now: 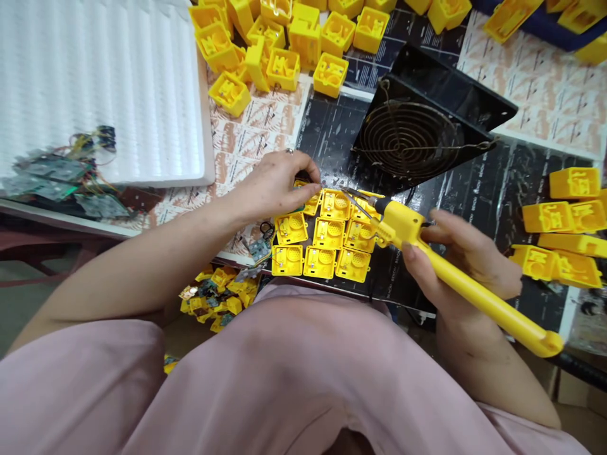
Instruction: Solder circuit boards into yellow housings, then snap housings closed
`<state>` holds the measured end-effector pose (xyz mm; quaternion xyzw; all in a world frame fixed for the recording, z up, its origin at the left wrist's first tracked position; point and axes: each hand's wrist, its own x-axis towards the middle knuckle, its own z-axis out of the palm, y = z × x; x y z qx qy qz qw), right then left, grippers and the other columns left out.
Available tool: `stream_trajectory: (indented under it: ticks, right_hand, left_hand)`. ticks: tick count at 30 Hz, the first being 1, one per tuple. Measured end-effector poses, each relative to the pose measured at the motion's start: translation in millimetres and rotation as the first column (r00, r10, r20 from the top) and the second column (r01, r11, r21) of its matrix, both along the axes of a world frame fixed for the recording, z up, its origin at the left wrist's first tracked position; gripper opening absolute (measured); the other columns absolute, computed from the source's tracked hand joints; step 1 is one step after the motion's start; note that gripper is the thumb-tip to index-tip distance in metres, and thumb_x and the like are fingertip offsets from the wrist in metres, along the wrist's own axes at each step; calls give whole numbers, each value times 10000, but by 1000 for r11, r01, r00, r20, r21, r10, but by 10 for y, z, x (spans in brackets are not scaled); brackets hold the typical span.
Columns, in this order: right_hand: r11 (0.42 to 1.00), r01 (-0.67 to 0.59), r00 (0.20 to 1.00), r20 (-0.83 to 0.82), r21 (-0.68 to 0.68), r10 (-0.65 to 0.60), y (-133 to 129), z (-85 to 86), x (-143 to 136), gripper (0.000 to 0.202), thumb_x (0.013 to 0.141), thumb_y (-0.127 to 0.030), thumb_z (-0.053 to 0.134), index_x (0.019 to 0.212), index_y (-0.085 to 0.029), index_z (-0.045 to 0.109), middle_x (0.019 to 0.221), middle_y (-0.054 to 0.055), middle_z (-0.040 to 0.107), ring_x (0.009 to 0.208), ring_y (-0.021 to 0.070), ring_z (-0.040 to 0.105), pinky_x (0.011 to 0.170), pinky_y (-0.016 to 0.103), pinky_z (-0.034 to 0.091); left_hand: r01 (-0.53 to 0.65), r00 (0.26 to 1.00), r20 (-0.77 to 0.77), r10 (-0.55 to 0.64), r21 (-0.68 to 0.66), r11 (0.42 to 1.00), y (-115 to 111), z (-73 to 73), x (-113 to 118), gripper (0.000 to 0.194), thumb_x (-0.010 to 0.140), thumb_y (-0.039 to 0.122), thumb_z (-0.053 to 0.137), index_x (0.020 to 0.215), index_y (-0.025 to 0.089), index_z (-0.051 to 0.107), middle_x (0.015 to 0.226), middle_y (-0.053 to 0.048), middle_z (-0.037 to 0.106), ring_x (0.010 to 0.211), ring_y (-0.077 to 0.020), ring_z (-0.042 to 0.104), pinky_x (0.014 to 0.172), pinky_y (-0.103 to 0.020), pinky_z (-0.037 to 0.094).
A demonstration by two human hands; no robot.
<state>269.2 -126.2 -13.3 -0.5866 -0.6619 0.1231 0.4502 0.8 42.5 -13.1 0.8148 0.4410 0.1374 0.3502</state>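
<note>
Leaning over the surface (pixel 327 129) from the near edge, the head view showed a yellow soldering tool (pixel 474 294) slanting in from the right. The right hand (pixel 484 265) held it near its blocky front, thumb on the near side and fingers curled round the far side, a grip that probably steadied the slim metal tip (pixel 351 191). A thick black cable (pixel 585 371) ran from the rounded rear end.

The left hand (pixel 268 180) bent over the upper left corner of a tight cluster of shallow yellow housings (pixel 329 232). Its thumb and forefinger nearly met above one of them; that spot was small and partly covered, so I cannot tell whether they pinched anything. The housings lay open side up in close rows, likely so that their metal contacts and perforated round recesses faced the tool. They looked like smooth moulded plastic.

Just beyond stood a black fan (pixel 403 139) with a coiled wire guard, perhaps angled to draw off fumes. To the left, circuit boards (pixel 50 170) with thin wires were heaped on a ribbed white foam tray (pixel 142 63), whose soft bed may have cushioned them. Deeper yellow boxes (pixel 331 74) sat loosely scattered along the far side.
</note>
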Motion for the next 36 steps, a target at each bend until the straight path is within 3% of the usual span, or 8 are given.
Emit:
stream_trajectory:
  ticks: [5,11,16,21,24,29,36]
  right_hand:
    - [971,-96,993,-39,218,107,29,47,-14,385,790,-153,848,1125,-300,727,845,-30,780,677,190,748,524,303,619]
    - [978,-167,975,170,124,145,46,141,70,500,821,-235,847,1289,-314,689,965,-4,810,699,190,767,585,299,647]
    - [938,-288,957,99,191,273,105,111,116,413,794,-187,854,1168,-295,715,829,-25,786,666,175,760,505,249,608]
    - [971,-181,982,74,154,171,71,157,93,412,808,-175,833,1183,-292,710,912,-4,805,710,193,776,574,287,647]
    - [981,-170,974,169,92,153,46,205,80,432,829,-213,827,1236,-289,706,985,10,817,722,191,780,627,293,662]
    - [974,-203,954,242,99,175,73,250,93,409,852,-232,810,1245,-275,702,927,5,813,699,175,773,607,258,647]
    - [920,-382,914,184,90,362,182,255,72,165,851,-180,789,972,-238,694,754,-19,768,650,167,766,561,223,633]
  left_hand:
    - [132,991,-50,-127,110,985,-94,54,31,149,834,319,620,819,221,732,1114,-57,747,1102,-279,648,1088,-461,415]
    - [152,983,-123,-133,159,976,-201,94,104,114,799,298,660,729,229,717,1096,-65,732,1192,-356,592,1136,-561,331]
    - [180,978,-144,-154,187,966,-176,100,121,103,816,303,699,756,220,714,1024,-57,716,1174,-342,591,1144,-540,343]
    - [285,944,-259,-205,325,902,-199,104,45,274,989,302,519,839,236,739,928,-15,731,1087,-255,615,1156,-528,336]
    - [301,938,-286,-198,379,875,-215,68,17,313,1008,332,490,882,243,763,853,-5,730,961,-215,628,1140,-527,351]
    - [329,909,-366,-200,337,882,-229,88,48,312,991,303,481,869,260,765,802,3,718,941,-206,631,1155,-506,327]
    - [351,875,-438,-204,286,892,-240,153,175,268,929,301,497,820,213,726,867,-20,711,1009,-248,615,1093,-504,360]
